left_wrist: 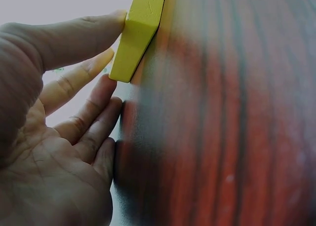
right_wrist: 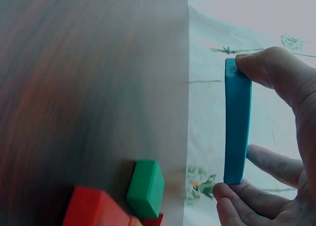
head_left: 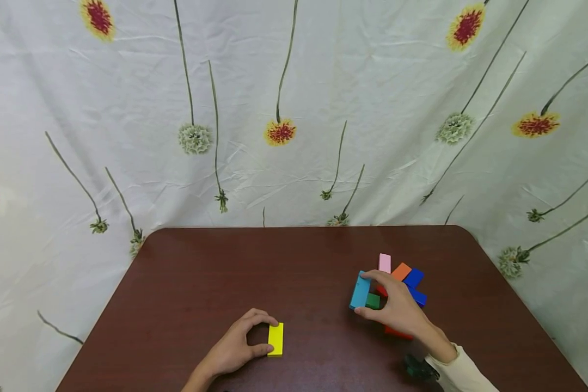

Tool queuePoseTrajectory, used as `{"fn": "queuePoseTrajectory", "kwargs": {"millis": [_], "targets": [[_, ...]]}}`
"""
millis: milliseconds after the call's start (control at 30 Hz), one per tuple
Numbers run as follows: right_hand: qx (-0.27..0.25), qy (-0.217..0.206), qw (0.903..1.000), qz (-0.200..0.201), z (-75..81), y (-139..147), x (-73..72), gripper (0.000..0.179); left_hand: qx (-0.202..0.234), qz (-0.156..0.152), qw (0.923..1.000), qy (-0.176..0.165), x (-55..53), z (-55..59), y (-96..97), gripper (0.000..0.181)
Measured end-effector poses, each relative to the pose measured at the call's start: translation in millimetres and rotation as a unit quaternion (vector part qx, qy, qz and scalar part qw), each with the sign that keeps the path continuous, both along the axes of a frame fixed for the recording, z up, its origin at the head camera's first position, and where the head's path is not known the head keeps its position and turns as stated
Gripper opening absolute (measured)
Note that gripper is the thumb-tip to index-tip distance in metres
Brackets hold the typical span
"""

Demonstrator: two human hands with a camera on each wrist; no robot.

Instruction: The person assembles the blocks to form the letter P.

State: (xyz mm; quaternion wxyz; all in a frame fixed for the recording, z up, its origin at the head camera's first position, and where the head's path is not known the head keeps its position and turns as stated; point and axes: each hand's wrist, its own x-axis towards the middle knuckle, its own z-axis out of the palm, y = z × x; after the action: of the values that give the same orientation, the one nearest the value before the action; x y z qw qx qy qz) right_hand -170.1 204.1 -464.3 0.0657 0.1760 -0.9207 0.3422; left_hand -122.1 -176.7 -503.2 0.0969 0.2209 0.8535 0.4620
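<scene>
My left hand [head_left: 236, 342] is at a yellow block [head_left: 276, 340] lying flat on the table, thumb at its near end and fingertips at its far end. In the left wrist view the thumb touches the yellow block [left_wrist: 136, 36]. My right hand [head_left: 397, 302] pinches a light blue block [head_left: 360, 291] lengthwise between thumb and fingers. The right wrist view shows this light blue block [right_wrist: 237, 122] held up off the table. Just beyond it lies a green block [head_left: 373, 301], partly hidden by the held block.
Around and beneath the right hand lie a pink block [head_left: 384, 263], an orange block [head_left: 401, 271], blue blocks [head_left: 414, 278] and a red block [head_left: 398, 332]. A dark object [head_left: 420, 368] is by the right sleeve. A flowered cloth [head_left: 294, 179] hangs behind the brown table [head_left: 215, 272].
</scene>
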Motion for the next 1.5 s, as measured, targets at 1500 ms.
{"fn": "queuePoseTrajectory", "kwargs": {"millis": [1500], "targets": [[0.038, -0.076, 0.9851, 0.149, -19.1, -125.8, -32.9, 0.075, 0.016, 0.009, 0.9998, 0.0, -1.8, 1.1, -1.1, 0.037]]}}
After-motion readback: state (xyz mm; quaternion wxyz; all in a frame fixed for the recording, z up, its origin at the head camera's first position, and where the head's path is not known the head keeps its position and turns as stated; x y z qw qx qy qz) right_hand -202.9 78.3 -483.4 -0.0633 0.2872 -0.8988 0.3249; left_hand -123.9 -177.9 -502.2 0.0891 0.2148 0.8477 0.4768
